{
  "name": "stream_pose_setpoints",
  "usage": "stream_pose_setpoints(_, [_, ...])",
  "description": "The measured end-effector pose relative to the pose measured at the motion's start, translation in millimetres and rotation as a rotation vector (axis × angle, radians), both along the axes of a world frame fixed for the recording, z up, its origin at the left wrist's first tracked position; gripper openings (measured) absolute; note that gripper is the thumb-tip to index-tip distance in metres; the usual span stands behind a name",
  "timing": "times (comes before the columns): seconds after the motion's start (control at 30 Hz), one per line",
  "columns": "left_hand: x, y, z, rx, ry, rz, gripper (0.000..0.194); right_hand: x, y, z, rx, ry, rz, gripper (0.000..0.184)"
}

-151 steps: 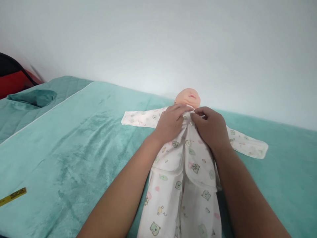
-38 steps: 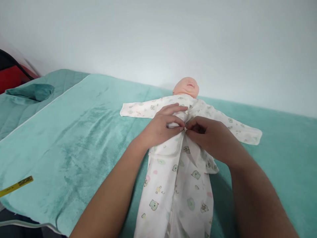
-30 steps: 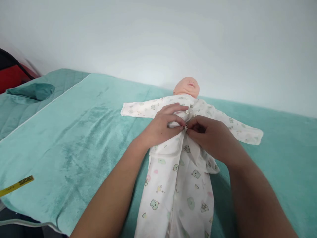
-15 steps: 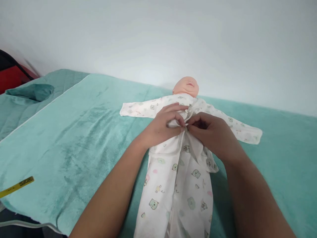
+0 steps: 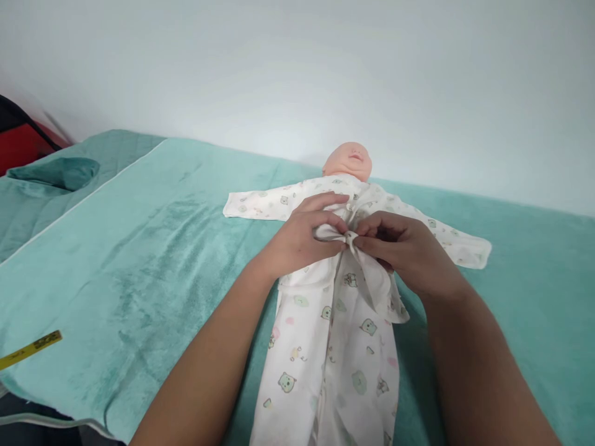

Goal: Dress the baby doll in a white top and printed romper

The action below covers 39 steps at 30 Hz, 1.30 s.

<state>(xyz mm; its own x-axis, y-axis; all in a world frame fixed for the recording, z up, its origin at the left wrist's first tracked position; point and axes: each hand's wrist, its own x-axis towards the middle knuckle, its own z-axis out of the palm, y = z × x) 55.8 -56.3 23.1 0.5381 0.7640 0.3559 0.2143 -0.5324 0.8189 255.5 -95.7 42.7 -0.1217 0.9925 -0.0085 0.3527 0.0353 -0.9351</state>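
A baby doll [image 5: 346,162] lies on its back, its head toward the wall. It wears white baby clothes [image 5: 297,347] printed with small bears and leaves, sleeves spread to both sides. Over the chest, my left hand [image 5: 316,229] pinches the edge of the top's front opening between thumb and index finger, other fingers stretched over the cloth. Opposite it, my right hand [image 5: 395,241] grips the other front edge with thumb and fingertips. The two edges meet between my fingertips. The lower right flap of the top hangs loose. Any fastener there is too small to make out.
A teal plush cover [image 5: 153,248] lies under the doll, up against the white wall [image 5: 297,74]. At the left are a folded quilted part [image 5: 60,173] and a red and black object [image 5: 23,142]. A yellow strip [image 5: 30,350] sits near the front left edge.
My right fingers have shifted slightly to the right, and the cloth edge between the hands is turned up more. My left hand keeps its pinch almost in place.
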Motion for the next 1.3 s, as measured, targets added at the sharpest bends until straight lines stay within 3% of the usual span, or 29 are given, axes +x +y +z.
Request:
stream_pose_setpoints(0.3, [3.9,2.0,-4.6,-0.090,-0.178,0.040,0.006,3.0,0.9,1.2,-0.016,-0.078,0.066,0.016])
stream_pose_setpoints(0.57, [4.3,0.4,-4.0,-0.117,-0.204,0.030,0.006,2.8,0.8,0.7,-0.023,-0.057,0.058,0.013])
stream_pose_setpoints(0.63, [3.6,1.3,-5.2,-0.107,-0.249,0.085,0.005,4.0,1.3,-0.6,-0.022,0.004,0.047,0.010])
stream_pose_setpoints(0.8, [-0.9,6.9,-8.0,-0.133,-0.389,0.377,0.006,9.1,2.0,-5.9,-0.027,0.286,0.007,0.003])
stream_pose_setpoints(0.9, [0.0,4.7,-5.0,-0.233,-0.303,0.343,0.014,10.7,2.2,-8.0,-0.033,0.353,0.020,0.005])
stream_pose_setpoints(1.07, [3.3,-4.4,5.6,-0.213,-0.053,0.226,0.026,10.8,4.8,-10.3,-0.045,0.404,0.020,0.002])
stream_pose_setpoints(1.2, [1.1,-4.5,9.1,-0.160,0.013,0.172,0.014,10.5,6.4,-11.1,-0.085,0.434,0.002,0.003])
stream_pose_setpoints(1.3, [-2.1,-0.6,7.6,-0.233,-0.072,0.224,0.008,10.1,6.3,-10.0,-0.116,0.439,-0.012,0.003])
